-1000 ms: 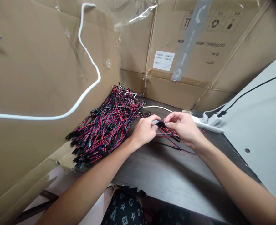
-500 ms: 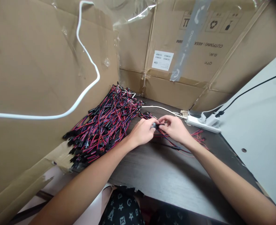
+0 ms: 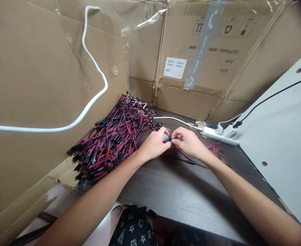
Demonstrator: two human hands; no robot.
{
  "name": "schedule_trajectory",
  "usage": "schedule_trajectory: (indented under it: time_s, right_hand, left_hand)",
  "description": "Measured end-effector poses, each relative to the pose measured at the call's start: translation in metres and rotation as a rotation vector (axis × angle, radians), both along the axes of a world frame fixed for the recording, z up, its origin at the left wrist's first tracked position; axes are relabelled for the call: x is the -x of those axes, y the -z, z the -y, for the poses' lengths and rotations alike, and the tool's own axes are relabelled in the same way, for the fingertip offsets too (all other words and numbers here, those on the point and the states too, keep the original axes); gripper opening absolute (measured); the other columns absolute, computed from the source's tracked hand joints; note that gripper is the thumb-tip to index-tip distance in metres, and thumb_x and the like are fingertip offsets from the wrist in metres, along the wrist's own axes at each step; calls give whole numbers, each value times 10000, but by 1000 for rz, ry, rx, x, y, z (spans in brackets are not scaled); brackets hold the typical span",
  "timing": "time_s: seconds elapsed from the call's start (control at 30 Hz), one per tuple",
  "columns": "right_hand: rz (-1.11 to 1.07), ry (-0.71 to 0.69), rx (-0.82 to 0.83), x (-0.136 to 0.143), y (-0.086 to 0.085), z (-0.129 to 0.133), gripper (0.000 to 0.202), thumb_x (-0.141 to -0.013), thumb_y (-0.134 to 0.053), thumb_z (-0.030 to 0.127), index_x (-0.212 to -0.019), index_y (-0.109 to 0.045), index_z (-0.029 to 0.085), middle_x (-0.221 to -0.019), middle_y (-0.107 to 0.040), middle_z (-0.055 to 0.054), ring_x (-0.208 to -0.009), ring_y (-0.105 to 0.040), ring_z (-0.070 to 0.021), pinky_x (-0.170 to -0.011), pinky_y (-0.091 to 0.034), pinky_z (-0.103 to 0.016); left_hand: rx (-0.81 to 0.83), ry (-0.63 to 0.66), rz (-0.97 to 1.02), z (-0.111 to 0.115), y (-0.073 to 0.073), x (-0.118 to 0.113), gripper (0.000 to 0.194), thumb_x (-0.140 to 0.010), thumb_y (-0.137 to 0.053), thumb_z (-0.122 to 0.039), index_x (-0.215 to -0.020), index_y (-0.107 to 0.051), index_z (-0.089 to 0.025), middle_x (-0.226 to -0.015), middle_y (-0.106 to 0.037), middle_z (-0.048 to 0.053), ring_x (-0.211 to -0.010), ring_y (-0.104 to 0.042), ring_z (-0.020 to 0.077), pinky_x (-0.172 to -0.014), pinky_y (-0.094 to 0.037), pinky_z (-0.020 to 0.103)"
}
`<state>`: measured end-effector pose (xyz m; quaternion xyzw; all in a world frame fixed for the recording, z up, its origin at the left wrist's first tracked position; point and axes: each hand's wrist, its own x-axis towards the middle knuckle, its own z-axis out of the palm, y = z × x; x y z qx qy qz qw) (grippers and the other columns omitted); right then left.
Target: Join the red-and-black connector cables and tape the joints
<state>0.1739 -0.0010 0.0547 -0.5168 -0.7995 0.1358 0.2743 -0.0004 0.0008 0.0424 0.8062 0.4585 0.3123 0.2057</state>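
My left hand (image 3: pixel 155 144) is closed around a roll of black tape (image 3: pixel 167 138), its pale core showing between thumb and fingers. Close beside it, my right hand (image 3: pixel 187 140) pinches at the dark end near the tape; whether that is tape or wire is too small to tell. Red and dark wires (image 3: pixel 183 155) run beneath and beyond both hands, with a black sleeve (image 3: pixel 190 162) on one cable. A large pile of red, blue and black wires with connectors (image 3: pixel 114 136) lies to the left.
A white power strip (image 3: pixel 220 136) with plugs sits at the back right, against a white panel (image 3: pixel 281 126). Cardboard walls (image 3: pixel 145 65) stand left and behind. A white cable (image 3: pixel 89 106) hangs at left. Loose red wires (image 3: pixel 215 148) lie on the dark table (image 3: pixel 181 194).
The right hand's fingers have shifted slightly off the black item, and the tape roll in my left hand shows more. The whole view has moved a little.
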Motion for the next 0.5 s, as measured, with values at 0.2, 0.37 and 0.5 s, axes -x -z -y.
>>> schedule_trajectory:
  time_s: [0.2, 0.37, 0.5]
  right_hand:
    - [1, 15, 61, 6, -4, 5, 49, -757, -594, 150, -713, -600, 171, -665, -609, 4, -636, -524, -133, -623, -354, -246]
    - [75, 34, 80, 9, -6, 8, 37, -766, -585, 143, -788, -598, 170, -635, -595, 8, -603, -507, -134, -588, -312, -241]
    - [191, 73, 37, 12, -9, 12, 187, -791, -555, 147, -967, -615, 170, -695, -623, -19, -654, -533, -161, -605, -307, -249]
  left_hand:
    - [-40, -1, -165, 1, -3, 1, 236, -790, -507, -309, -616, -583, -170, -566, -547, 11, -533, -446, 132, -516, -224, 257]
    - [-48, -55, -262, 4, -8, -1, 237, -798, -494, -333, -707, -657, -187, -681, -642, 56, -580, -525, 175, -514, -225, 264]
    - [-52, -78, -278, 6, -8, -2, 283, -830, -450, -315, -763, -695, -190, -770, -687, 85, -659, -586, 199, -543, -283, 259]
